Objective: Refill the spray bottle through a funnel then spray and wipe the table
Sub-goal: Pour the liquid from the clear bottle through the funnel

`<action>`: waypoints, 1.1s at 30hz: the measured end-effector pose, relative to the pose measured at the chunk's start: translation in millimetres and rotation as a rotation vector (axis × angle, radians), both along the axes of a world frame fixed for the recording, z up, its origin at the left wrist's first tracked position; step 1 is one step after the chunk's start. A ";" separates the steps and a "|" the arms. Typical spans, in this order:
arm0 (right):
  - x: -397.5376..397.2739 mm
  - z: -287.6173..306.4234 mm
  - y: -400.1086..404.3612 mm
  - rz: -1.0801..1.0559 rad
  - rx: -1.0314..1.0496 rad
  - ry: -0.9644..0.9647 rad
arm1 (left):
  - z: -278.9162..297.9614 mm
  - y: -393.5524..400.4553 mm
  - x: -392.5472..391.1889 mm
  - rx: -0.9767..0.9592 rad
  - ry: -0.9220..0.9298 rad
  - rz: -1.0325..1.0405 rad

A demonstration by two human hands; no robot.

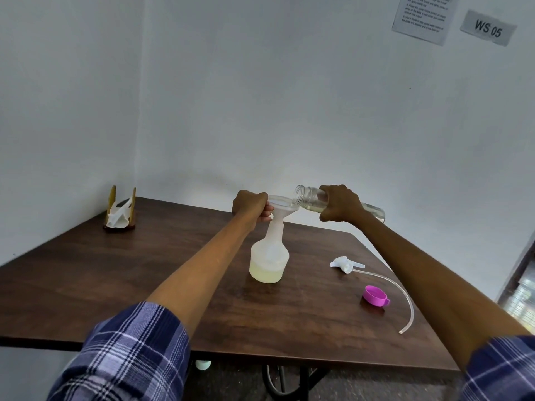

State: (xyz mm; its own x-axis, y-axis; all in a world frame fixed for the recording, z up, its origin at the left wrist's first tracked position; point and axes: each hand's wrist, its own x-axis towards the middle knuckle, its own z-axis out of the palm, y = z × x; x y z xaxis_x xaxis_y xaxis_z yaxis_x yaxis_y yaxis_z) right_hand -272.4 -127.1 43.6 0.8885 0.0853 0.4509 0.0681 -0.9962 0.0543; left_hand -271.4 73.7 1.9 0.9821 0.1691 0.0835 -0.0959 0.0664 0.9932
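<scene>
A translucent white spray bottle [269,256] stands upright mid-table with pale yellow liquid in its bottom part. A clear funnel [282,205] sits in its neck, and my left hand [252,206] grips the funnel's stem and rim from the left. My right hand [340,204] holds a clear bottle [311,196] tipped almost flat, its open mouth over the funnel. The white spray head [346,264] with its long clear tube [404,296] lies on the table to the right.
A purple cap [375,296] lies near the right front of the dark wooden table [115,273]. A napkin holder [121,211] with white napkins stands at the back left corner. Walls close off the back and left.
</scene>
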 end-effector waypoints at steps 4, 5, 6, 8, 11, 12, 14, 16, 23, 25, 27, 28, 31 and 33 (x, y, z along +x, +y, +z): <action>-0.4 -0.3 0.6 -0.006 0.005 0.006 | 0.4 0.5 -0.6 0.002 -0.006 0.000; -0.3 -0.3 0.6 -0.007 0.004 0.009 | 0.5 0.5 -0.5 0.001 -0.007 -0.001; -0.4 -0.3 0.4 -0.008 0.002 0.010 | 0.6 0.3 -0.4 -0.001 -0.007 -0.003; -0.4 -0.3 0.2 -0.008 0.000 0.009 | 0.6 -0.1 -0.2 -0.003 -0.007 -0.005; -0.4 -0.4 0.0 -0.007 0.004 0.006 | -0.3 -0.6 0.5 -0.012 -0.004 -0.009; -0.3 -0.3 0.0 -0.006 0.005 0.004 | -0.5 -0.6 0.7 -0.014 -0.004 -0.008; 0.0 -0.3 -0.2 -0.005 0.006 0.003 | -0.7 -0.9 1.1 -0.015 -0.006 -0.003; 0.0 -0.5 -0.7 -0.005 0.008 0.007 | -0.6 -1.2 1.1 -0.012 -0.008 0.000; -0.5 -1.0 -0.8 -0.003 0.002 0.001 | 0.0 -1.1 2.0 -0.018 -0.001 0.001; -0.9 -0.3 -0.9 0.000 0.002 -0.002 | -0.3 -1.1 2.0 -0.017 0.001 0.002; -0.7 0.3 -1.3 0.002 -0.005 -0.005 | -0.7 -1.4 2.2 -0.015 0.002 0.000; -0.5 0.4 -1.4 0.003 -0.006 -0.006 | -0.7 -1.4 2.2 -0.015 0.002 -0.001; 0.1 0.3 -1.6 0.006 -0.005 -0.008 | -0.4 -1.4 2.1 -0.022 0.002 -0.005; 0.1 0.0 -1.7 0.003 -0.003 -0.009 | -0.4 -1.1 1.9 -0.021 0.002 -0.008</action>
State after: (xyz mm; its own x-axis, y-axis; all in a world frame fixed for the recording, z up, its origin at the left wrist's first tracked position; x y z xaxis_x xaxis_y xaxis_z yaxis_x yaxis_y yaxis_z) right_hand -272.3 -128.8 43.5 0.8843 0.0893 0.4583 0.0707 -0.9958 0.0575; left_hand -269.5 72.6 1.5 0.9835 0.1632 0.0776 -0.0929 0.0884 0.9917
